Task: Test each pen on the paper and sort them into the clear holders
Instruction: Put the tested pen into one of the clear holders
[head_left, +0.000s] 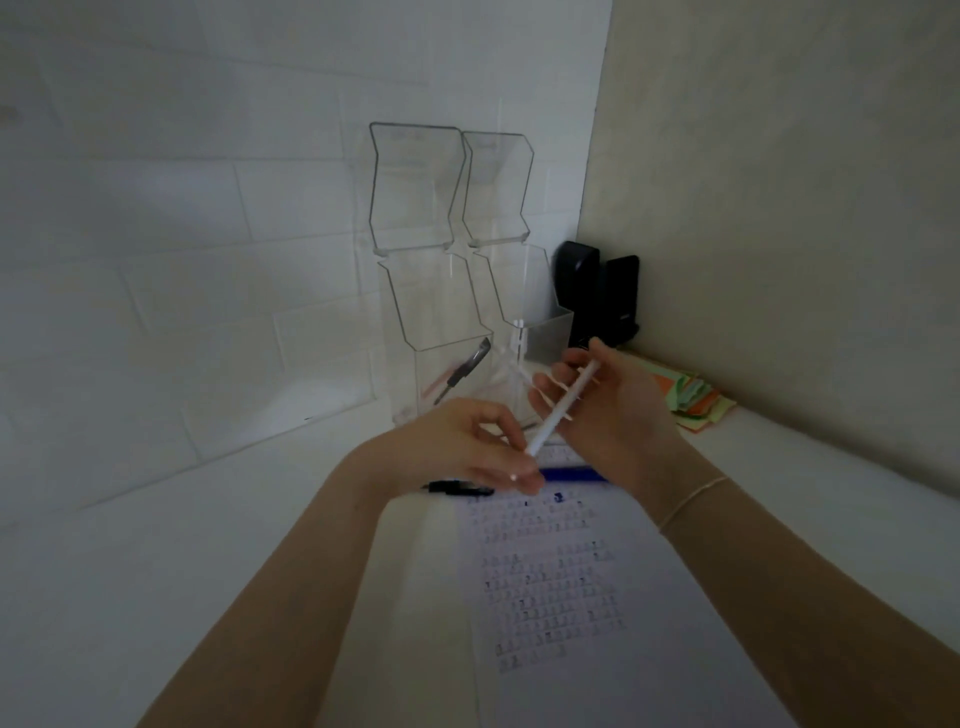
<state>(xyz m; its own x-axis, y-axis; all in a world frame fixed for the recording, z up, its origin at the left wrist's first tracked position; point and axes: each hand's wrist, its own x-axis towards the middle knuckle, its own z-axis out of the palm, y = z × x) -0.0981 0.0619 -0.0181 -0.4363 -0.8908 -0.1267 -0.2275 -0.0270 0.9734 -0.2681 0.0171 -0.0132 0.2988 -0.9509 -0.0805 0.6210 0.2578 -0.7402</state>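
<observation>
The white pen (563, 408) is held slantwise above the far end of the paper (561, 571), just past the frame's centre toward two o'clock. It is a slim, plain white barrel; one end points to seven o'clock, the other to one o'clock. The right hand (608, 410) holds its upper half, fingers curled round the barrel. The left hand (483, 452) pinches the lower end between thumb and fingertips, as if to pull a cap off or push one on; which of the two cannot be told.

The task looks partly done. The paper carries many rows of small test marks, and a strong blue scribble sits near its top edge. The left clear holder (441, 364), at twelve o'clock from the hands, already holds one dark pen (465, 371) leaning inside, with a faint reddish streak beside it that may be another. The right clear holder (511, 332) appears empty, though its clear walls make this hard to judge.

Still to be sorted, besides the white pen: a blue pen (571, 474) lying across the top of the paper, partly under the right wrist, and a black pen (460, 488) on the counter at nine o'clock from it.

Further out, at two o'clock, a black stapler-like object (597, 296) stands in the corner, with a stack of coloured sticky notes (691, 402) on the counter at three o'clock from the hands.
</observation>
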